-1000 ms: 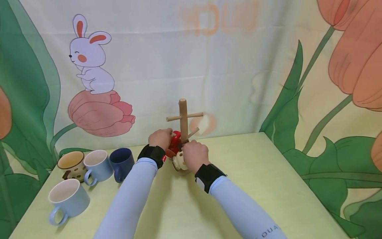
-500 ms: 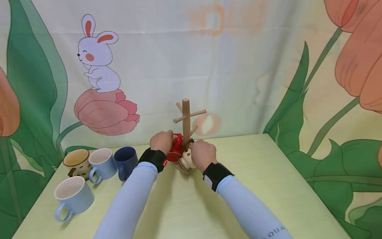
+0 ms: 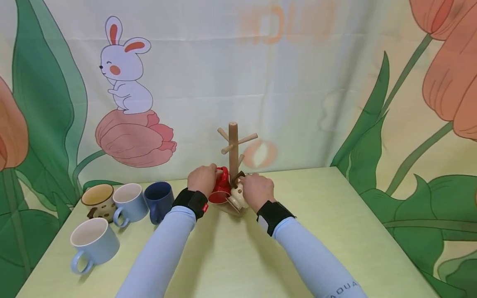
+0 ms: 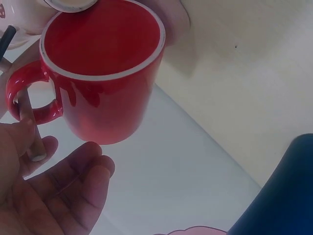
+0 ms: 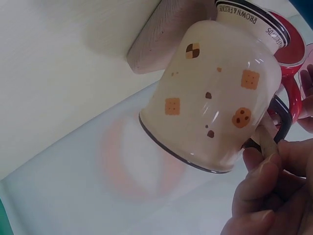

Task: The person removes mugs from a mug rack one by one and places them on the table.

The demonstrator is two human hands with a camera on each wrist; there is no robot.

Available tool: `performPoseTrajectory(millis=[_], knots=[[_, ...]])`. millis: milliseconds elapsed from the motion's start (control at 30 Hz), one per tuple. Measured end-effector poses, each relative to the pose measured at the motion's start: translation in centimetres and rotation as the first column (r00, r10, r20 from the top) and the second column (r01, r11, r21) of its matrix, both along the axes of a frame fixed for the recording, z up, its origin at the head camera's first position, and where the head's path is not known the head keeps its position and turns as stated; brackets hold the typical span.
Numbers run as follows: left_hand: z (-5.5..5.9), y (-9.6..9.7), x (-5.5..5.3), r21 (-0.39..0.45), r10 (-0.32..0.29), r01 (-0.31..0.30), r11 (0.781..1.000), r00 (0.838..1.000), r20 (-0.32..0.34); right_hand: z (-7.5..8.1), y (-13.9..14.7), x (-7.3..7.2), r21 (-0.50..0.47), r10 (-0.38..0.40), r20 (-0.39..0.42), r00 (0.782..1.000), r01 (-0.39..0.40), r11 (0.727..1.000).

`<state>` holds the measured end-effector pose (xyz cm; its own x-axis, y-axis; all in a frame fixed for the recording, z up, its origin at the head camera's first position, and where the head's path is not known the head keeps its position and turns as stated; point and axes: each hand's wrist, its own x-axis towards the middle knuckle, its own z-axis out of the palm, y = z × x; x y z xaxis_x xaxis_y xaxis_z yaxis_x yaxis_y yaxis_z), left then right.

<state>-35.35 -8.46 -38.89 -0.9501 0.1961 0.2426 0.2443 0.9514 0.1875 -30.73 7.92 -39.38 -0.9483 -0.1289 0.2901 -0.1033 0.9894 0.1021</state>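
Observation:
A wooden mug tree (image 3: 233, 154) stands upright at the back of the table. On its lower pegs hang a red mug (image 4: 107, 105) and a cream mug (image 5: 210, 98) with a cookie pattern and dark handle, both tilted mouth down. My left hand (image 3: 201, 179) pinches the end of the peg (image 4: 36, 151) that runs through the red mug's handle; its other fingers are loosely bent beside that mug. With thumb and fingers, my right hand (image 3: 258, 192) pinches the peg (image 5: 266, 141) inside the cream mug's handle. The tree's base is mostly hidden by the mugs.
To the left on the table (image 3: 231, 260) stand a cream patterned mug (image 3: 99, 203), a light blue mug (image 3: 130, 203), a dark blue mug (image 3: 159, 202) and, nearer, another light blue mug (image 3: 96, 242). A printed curtain (image 3: 193, 82) closes off the back.
The mug tree has turned with its mugs: its upper front peg has swung rightward, and a rear-left peg now shows. Both hands have moved along slightly; the head view has shifted a little.

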Motion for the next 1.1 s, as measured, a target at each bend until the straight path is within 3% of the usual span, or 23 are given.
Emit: performPoseTrajectory(millis=[400,933,1100], knots=[[-0.5,-0.3,0.4,0.024,-0.002,0.002,1.000,0.999,-0.033,0.4,0.3,-0.1,-0.112,-0.002,0.019,1.000,0.004,0.994],[-0.8,-0.2,1.5,0.048,0.005,-0.003,0.999,0.999,-0.042,0.5,0.9,-0.6,-0.075,-0.013,0.069,0.998,0.018,0.997],[-0.8,-0.3,1.4,0.041,0.003,-0.002,0.999,1.000,-0.029,0.2,1.0,-0.7,-0.144,-0.010,0.055,0.998,0.018,0.989]])
